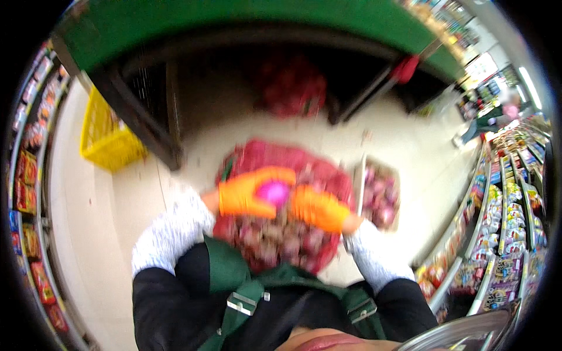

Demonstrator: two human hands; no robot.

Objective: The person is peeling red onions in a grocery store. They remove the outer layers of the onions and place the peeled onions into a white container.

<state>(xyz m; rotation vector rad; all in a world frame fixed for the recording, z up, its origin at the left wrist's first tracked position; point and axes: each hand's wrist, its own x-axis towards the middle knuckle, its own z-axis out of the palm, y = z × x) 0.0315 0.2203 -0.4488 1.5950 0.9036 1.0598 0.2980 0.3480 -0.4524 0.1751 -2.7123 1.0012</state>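
Below me stands a large red mesh sack [281, 153] full of red onions [272, 243], its mouth spread wide. Over it my left hand [246, 193], in an orange glove, is closed around one bright purple onion [273, 193]. Just to the right, my right hand [319, 208], gloved the same way, has its fingers bent towards that onion and the sack's contents. Blur hides whether the right hand grips anything. A pale crate [361, 184] with more red onions [381, 197] sits on the floor beside the sack, right of my right hand.
Ahead is a green-sided stand [246, 15] on dark legs [145, 118], with another red mesh sack [292, 85] beneath it. A yellow plastic basket [109, 151] is at the left. Stocked shelves line the left [33, 184] and right [491, 228]. A person [487, 120] is farther off, at right.
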